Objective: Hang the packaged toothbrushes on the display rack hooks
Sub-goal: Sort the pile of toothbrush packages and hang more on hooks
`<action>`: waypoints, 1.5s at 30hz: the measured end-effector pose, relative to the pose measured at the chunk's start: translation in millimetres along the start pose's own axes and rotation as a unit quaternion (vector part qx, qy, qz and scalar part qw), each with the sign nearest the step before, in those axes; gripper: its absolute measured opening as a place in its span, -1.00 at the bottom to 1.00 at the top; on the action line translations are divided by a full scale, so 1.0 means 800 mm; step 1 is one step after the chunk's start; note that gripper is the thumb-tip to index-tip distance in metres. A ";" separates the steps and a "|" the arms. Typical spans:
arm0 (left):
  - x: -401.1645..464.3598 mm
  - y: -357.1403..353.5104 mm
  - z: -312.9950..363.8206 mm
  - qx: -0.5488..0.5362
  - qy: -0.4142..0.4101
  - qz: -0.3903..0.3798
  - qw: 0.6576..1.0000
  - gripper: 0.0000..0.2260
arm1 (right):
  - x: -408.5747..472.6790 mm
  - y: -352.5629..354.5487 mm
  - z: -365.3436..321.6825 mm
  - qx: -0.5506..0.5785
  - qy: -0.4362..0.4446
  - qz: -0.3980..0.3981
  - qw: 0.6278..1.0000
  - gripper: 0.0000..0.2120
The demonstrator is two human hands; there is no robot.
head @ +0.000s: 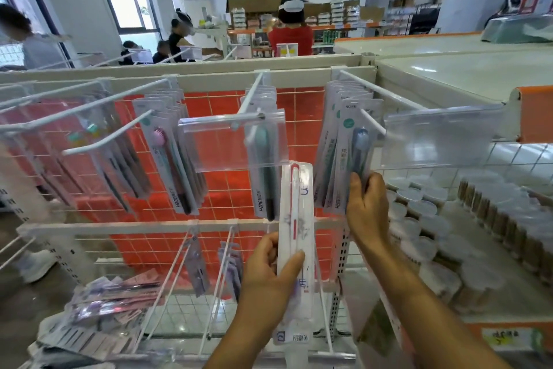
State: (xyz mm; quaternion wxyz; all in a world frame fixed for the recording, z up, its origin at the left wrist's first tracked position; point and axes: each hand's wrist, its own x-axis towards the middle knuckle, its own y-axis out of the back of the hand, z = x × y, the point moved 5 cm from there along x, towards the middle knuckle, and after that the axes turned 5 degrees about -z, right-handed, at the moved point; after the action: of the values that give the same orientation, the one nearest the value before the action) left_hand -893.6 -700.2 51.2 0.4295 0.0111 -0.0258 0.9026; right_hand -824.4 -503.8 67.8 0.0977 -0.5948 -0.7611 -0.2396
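My left hand (269, 273) grips a white toothbrush package with a red stripe (294, 204), held upright in front of the rack's middle. My right hand (365, 204) holds the lower end of a blue-headed toothbrush package (357, 153) that hangs on the right hook (371, 120). More packaged toothbrushes hang on the middle hook (250, 99) and the left hooks (107, 132). Clear price-tag holders (230, 141) hang at the hook tips.
A pile of loose toothbrush packages (110, 299) lies at the lower left of the rack. Small purple packages (197, 267) hang on the lower row. Stacked clear-lidded jars (449, 234) fill the shelf to the right. Several people stand beyond the rack (290, 33).
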 end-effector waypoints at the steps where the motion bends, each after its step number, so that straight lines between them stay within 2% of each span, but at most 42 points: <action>1: -0.001 0.000 0.000 -0.008 0.007 -0.005 1.000 -0.84 | -0.004 0.000 0.005 -0.005 -0.008 -0.005 1.000 -0.80; 6: -0.009 0.002 0.002 -0.064 0.037 -0.029 0.997 -0.84 | -0.027 0.005 0.030 0.007 -0.041 -0.031 0.999 -0.68; 9: -0.014 0.006 0.003 -0.089 0.046 -0.045 0.994 -0.84 | -0.053 0.019 0.028 0.012 -0.048 -0.002 0.999 -0.60; 12: -0.017 0.012 0.003 -0.086 0.047 -0.057 0.994 -0.84 | -0.087 0.036 0.002 0.003 0.029 0.063 0.998 -0.65; 15: -0.020 0.019 0.003 -0.054 0.043 -0.063 0.996 -0.84 | -0.117 0.037 -0.029 -0.013 0.152 0.069 0.986 -0.75; 18: -0.025 0.027 0.005 -0.018 0.029 -0.069 0.997 -0.85 | -0.131 0.024 -0.053 -0.015 0.232 -0.007 0.973 -0.75; 21: -0.031 0.038 0.009 0.027 0.019 -0.086 0.996 -0.87 | -0.138 0.002 -0.075 -0.050 0.301 -0.138 0.942 -0.49; 23: -0.034 0.050 0.010 0.067 0.009 -0.097 0.993 -0.88 | -0.145 -0.016 -0.086 -0.083 0.343 -0.233 0.906 -0.42; 27: -0.041 0.078 0.011 0.089 0.038 -0.106 0.990 -0.83 | -0.157 -0.045 -0.091 -0.060 0.310 -0.371 0.873 -0.36; 31: -0.048 0.109 0.010 0.105 0.064 -0.110 0.986 -0.87 | -0.168 -0.070 -0.092 -0.063 0.278 -0.418 0.863 -0.53; 36: -0.061 0.148 0.017 0.091 0.099 -0.104 0.985 -0.80 | -0.182 -0.100 -0.107 -0.102 0.289 -0.415 0.857 -0.56; 41: -0.052 0.216 -0.029 -0.019 0.150 -0.021 0.988 -0.39 | -0.187 -0.124 -0.128 -0.051 0.237 -0.376 0.894 -0.70; 42: -0.056 0.221 -0.020 -0.023 0.134 -0.012 0.991 -0.46 | -0.189 -0.129 -0.134 -0.043 0.230 -0.366 0.901 -0.74; 43: -0.059 0.223 -0.009 -0.028 0.112 -0.006 0.993 -0.65 | -0.193 -0.136 -0.139 -0.032 0.220 -0.359 0.907 -0.73; 44: -0.060 0.223 0.001 -0.020 0.092 -0.024 0.995 -0.74 | -0.197 -0.144 -0.143 -0.016 0.204 -0.353 0.913 -0.69; 45: -0.058 0.224 0.006 -0.011 0.090 -0.032 0.995 -0.73 | -0.201 -0.151 -0.146 0.001 0.185 -0.348 0.919 -0.68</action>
State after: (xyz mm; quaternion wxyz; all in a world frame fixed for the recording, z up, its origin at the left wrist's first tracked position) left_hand -1003.2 -849.5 47.7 0.4584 -0.0737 0.0038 0.8857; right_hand -911.5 -719.8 69.2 0.1478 -0.2372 -0.8885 -0.3639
